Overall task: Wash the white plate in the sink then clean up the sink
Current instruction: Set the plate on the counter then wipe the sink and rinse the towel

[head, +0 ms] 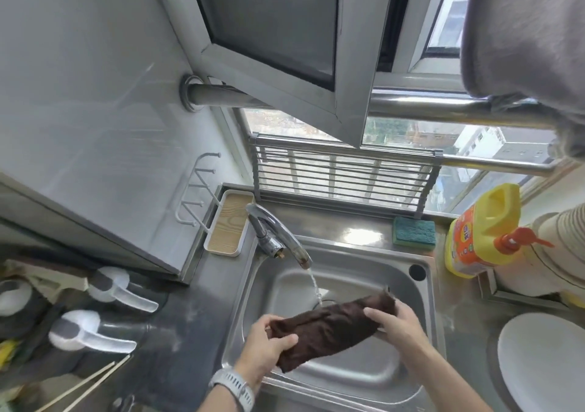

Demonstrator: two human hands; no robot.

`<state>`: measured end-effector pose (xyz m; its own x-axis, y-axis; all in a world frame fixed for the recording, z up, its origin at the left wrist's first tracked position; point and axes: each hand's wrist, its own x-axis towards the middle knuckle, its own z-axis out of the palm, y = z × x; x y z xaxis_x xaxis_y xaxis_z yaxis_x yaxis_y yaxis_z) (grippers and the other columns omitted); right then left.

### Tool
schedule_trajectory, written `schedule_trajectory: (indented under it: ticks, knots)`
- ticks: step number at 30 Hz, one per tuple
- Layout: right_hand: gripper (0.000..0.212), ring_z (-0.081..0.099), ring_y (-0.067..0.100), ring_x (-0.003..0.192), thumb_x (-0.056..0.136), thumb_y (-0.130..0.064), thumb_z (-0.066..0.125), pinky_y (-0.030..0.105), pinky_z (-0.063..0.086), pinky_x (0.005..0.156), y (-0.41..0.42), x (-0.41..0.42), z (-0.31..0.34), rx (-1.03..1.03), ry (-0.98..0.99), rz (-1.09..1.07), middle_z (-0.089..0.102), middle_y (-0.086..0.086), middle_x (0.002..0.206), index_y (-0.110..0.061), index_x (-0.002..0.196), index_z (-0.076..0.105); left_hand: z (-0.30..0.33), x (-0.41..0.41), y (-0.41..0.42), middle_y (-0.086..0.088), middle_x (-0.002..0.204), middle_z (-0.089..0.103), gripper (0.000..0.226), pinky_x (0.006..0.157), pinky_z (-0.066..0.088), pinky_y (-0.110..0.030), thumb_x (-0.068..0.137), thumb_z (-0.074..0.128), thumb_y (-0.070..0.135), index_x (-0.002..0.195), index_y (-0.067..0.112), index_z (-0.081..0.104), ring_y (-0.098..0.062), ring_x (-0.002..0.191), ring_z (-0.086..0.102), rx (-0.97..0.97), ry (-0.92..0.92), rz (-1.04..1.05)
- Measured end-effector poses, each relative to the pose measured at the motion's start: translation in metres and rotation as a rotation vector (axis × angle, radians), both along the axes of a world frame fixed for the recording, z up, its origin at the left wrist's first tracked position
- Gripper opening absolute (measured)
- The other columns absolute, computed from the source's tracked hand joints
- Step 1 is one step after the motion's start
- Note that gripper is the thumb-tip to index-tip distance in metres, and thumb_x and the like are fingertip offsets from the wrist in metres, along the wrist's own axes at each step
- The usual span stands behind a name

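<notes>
Together, the left hand (269, 342) and right hand (394, 323) clamp opposite ends of the brown cloth (332, 327) over the sink (364, 377).

Glossy steel sink (408, 288), matt fuzzy brown cloth (329, 329), smooth white plate (544, 358), rough green sponge (414, 232)

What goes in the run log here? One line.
left hand + right hand: hold brown cloth | faucet: running | white plate: on counter

A green sponge (414, 231) lies just left of the yellow detergent bottle (482, 231). A folded metal rack (343, 173) stands further left behind it, and a wood-lined white tray (228, 223) sits far left, under white wall hooks (198, 187).
</notes>
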<state>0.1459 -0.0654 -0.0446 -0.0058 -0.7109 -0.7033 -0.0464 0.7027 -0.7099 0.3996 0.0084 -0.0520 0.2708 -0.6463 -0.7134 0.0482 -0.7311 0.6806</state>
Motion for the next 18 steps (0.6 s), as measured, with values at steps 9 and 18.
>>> schedule_trajectory:
  ticks: [9, 18]
  knots:
    - [0.023, 0.075, 0.028, 0.095, 0.081, -0.009, 0.078, 0.041, 0.059, 0.083, -0.063, 0.036, 0.192, -0.457, -0.242, 0.118, 0.078, 0.014, 0.100, -0.004, 0.103, 0.073, 0.167, 0.075, -0.012, -0.018, 0.099, 0.080, 0.039, 0.080, 0.065, -0.039, 0.071, 0.081, -0.002, 0.109, 0.001, 0.071, -0.032, 0.094, 0.074, -0.390, 0.086, 0.195]
    - [0.019, 0.072, 0.027, 0.081, 0.081, -0.014, 0.082, 0.040, 0.063, 0.079, -0.165, 0.131, 0.153, -0.319, -0.104, 0.048, 0.074, 0.020, 0.098, -0.004, 0.089, 0.068, 0.144, 0.107, -0.077, -0.029, 0.121, 0.072, 0.029, 0.065, 0.065, -0.029, 0.089, 0.071, -0.006, 0.117, -0.005, 0.066, -0.037, 0.100, 0.072, -0.372, 0.137, 0.385]
